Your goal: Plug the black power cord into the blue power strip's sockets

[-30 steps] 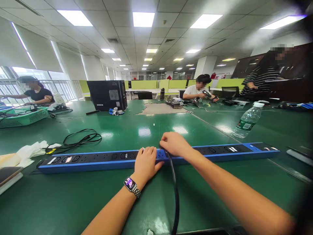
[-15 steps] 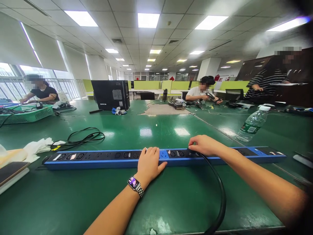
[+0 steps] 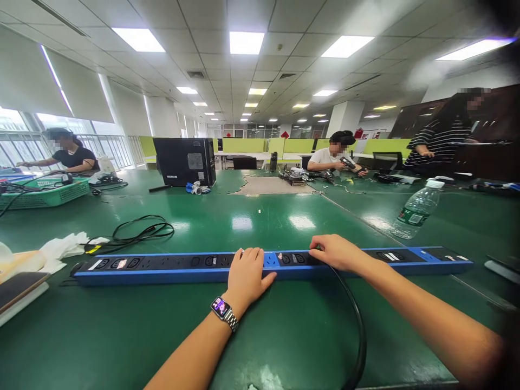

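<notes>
A long blue-edged power strip (image 3: 162, 276) with a black socket face lies across the green table in front of me. My left hand (image 3: 247, 276) is laid over its middle, fingers bent across the top and thumb along the near edge, holding it. Farther right, my right hand (image 3: 335, 251) is closed, thumb against fingers, around the plug end of a thick black power cable (image 3: 361, 330). The fingers mostly hide that plug, and I cannot tell how deep it sits in the strip. From there the cable curves down toward the table's front edge.
A tilted water bottle (image 3: 418, 210) stands behind the strip's right part. Coiled thin black cable (image 3: 142, 230) and white tissue (image 3: 67, 249) are at left. Farther back are a green basket (image 3: 60, 193), a black computer case (image 3: 184, 162) and several other people.
My right hand has shifted slightly left and down in the picture, and the cable's loop has swung a little left. My left hand keeps its place on the strip. The view tilts slightly upward.
</notes>
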Motion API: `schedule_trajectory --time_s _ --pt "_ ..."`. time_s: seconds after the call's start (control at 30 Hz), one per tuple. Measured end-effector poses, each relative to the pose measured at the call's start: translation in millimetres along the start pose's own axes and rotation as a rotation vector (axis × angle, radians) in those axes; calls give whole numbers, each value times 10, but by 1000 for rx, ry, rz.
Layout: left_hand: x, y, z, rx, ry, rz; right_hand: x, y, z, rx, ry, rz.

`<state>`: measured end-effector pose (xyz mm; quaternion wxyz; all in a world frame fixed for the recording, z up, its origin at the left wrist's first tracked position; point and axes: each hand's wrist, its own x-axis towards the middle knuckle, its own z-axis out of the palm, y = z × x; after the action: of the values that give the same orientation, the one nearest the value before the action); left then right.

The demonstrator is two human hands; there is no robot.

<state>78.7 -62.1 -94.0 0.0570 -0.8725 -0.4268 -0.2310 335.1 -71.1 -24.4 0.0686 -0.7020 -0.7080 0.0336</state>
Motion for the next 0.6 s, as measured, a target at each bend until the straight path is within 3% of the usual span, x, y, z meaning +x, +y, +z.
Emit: schedule_trajectory --time_s 0.17,0.33,0.47,0.6 --pt "10 -4 -9 -32 -16 -32 20 -17 -168 45 37 19" --pt "31 21 -26 -180 108 -37 -23 -458 -424 181 148 -9" --pt "28 -2 -119 -274 285 62 -94 -978 -381 423 53 -164" --pt "-57 -203 -318 -198 412 -45 -143 -1232 -228 845 -109 -293"
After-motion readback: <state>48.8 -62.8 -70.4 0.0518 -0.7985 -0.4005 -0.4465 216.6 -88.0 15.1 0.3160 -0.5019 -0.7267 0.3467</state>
